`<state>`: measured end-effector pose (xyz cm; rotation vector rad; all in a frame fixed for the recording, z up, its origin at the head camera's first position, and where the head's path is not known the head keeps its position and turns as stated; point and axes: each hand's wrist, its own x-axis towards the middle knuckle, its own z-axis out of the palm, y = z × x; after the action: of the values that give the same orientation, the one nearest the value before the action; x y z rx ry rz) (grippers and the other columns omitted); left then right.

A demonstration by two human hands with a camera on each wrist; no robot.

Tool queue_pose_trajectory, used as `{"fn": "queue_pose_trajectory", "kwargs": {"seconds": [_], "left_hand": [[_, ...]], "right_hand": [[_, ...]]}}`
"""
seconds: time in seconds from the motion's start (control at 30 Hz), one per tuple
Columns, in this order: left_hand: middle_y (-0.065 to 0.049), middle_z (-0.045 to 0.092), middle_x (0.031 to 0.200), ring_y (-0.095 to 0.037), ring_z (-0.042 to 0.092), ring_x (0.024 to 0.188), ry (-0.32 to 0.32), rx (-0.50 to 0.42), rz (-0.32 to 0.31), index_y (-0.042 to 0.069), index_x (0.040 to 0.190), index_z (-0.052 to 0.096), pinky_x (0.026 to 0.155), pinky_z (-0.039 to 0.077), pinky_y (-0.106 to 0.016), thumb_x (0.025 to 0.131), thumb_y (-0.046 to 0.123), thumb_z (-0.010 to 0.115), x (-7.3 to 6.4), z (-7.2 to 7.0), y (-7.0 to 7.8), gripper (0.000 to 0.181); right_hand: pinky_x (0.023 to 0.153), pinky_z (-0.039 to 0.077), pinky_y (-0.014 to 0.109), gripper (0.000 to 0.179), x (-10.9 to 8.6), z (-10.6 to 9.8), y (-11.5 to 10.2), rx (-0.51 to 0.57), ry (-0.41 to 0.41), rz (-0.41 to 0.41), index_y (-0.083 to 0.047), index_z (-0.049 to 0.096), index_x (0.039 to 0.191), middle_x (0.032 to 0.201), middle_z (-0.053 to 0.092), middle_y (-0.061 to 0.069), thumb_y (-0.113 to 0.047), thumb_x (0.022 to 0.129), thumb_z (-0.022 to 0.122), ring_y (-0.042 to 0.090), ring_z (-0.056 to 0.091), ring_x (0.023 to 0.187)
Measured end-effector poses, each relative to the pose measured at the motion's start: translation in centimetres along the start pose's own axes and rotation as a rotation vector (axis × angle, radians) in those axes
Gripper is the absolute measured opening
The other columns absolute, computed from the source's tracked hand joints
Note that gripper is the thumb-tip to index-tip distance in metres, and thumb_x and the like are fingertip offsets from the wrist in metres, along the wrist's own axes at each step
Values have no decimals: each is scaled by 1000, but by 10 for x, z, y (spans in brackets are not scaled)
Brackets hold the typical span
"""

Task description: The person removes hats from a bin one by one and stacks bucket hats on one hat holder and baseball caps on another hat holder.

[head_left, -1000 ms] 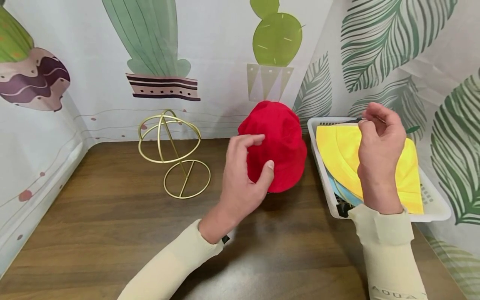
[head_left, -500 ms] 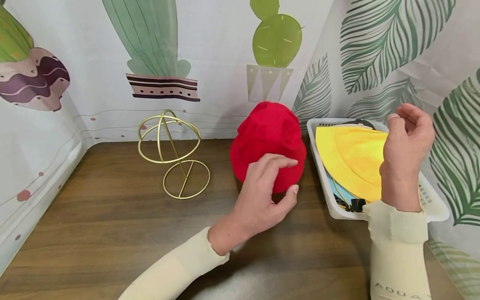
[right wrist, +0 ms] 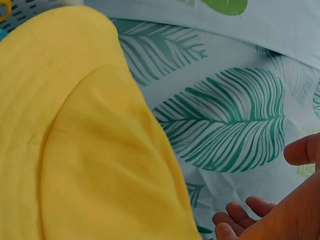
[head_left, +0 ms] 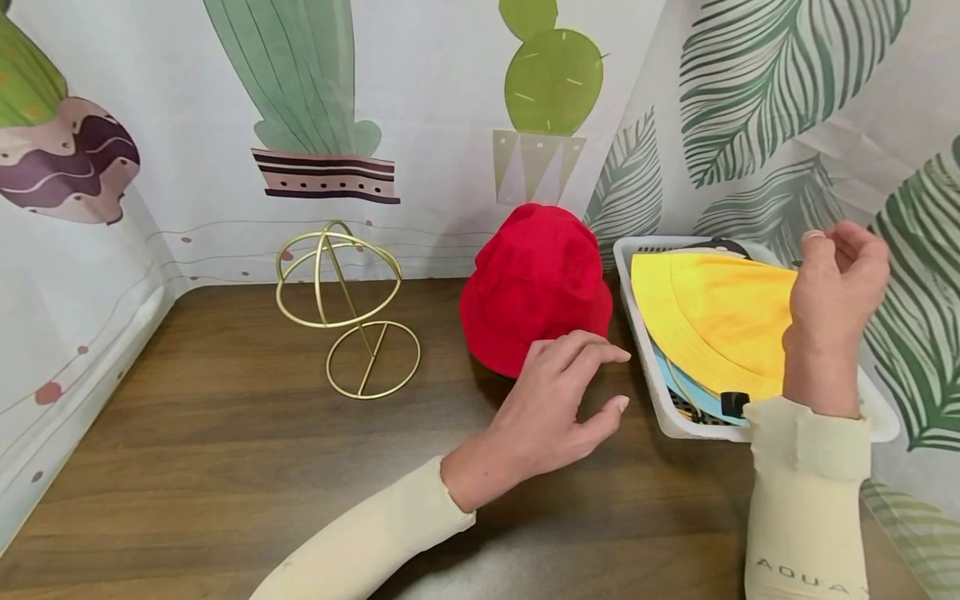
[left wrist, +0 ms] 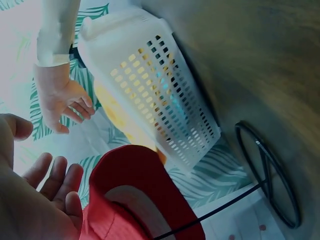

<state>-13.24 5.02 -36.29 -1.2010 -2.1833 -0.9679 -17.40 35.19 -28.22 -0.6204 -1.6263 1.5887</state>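
Note:
A red bucket hat sits on a stand at the back middle; the stand's thin rod and round base show below the brim in the left wrist view. My left hand hovers before the brim, fingers loosely bent and holding nothing. Whether it brushes the brim, I cannot tell. Over the right part of a white basket hangs my right hand, relaxed, with nothing in its grasp. A folded yellow hat lies on top in the basket, partly hidden by that hand.
An uncovered gold wire hat stand stands left of the red hat. Light blue fabric and a black piece show beneath the yellow hat. Printed cloth hangs behind the wooden table.
My left hand has moved rightward and toward me from the red hat's side to before its brim. My right hand has shifted right, uncovering more of the yellow hat.

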Motion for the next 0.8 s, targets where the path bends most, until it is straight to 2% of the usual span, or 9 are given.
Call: {"fn": "queue_pose_trajectory", "kwargs": {"seconds": [0.2, 0.37, 0.53, 0.63, 0.7, 0.8], "left_hand": [[4, 63, 128, -6, 57, 120, -52, 33, 11, 16, 130, 67, 97, 41, -27, 96, 29, 73, 1, 8, 0, 37], [4, 62, 130, -6, 55, 122, -74, 47, 38, 17, 131, 68, 98, 41, -26, 97, 31, 73, 4, 14, 4, 38], [4, 62, 132, -8, 58, 121, -109, 30, 46, 17, 133, 68, 99, 43, -28, 97, 33, 74, 6, 24, 9, 39], [4, 62, 133, -9, 60, 120, -128, 43, 54, 18, 133, 68, 99, 44, -29, 98, 34, 73, 7, 31, 11, 39], [5, 61, 134, -8, 59, 121, -141, 74, 63, 19, 134, 68, 98, 43, -28, 98, 35, 72, 7, 36, 12, 40], [6, 60, 134, -8, 58, 122, -160, 121, 79, 20, 136, 67, 95, 42, -26, 98, 37, 71, 6, 42, 12, 41]], "right_hand": [[97, 34, 13, 43, 6, -2, 3, -23, 10, 73, -16, 51, 146, 122, 46, -11, -20, 104, 56, 3, 40, 115], [98, 33, 12, 44, 8, -4, 7, -93, 3, 128, -20, 47, 149, 134, 42, -11, -24, 105, 54, 1, 37, 118], [95, 31, 14, 37, 9, -6, 10, -193, -23, 160, -26, 41, 140, 135, 29, -12, -27, 104, 50, 3, 32, 117], [93, 28, 18, 34, 10, -8, 10, -233, 2, 175, -28, 33, 132, 134, 19, -9, -26, 101, 48, 8, 29, 117], [95, 26, 19, 39, 11, -9, 10, -235, 5, 208, -29, 26, 132, 138, 14, -8, -23, 100, 48, 10, 27, 122], [104, 26, 17, 58, 13, -12, 9, -213, -46, 274, -27, 16, 147, 156, 3, -5, -20, 99, 48, 13, 22, 138]]}}
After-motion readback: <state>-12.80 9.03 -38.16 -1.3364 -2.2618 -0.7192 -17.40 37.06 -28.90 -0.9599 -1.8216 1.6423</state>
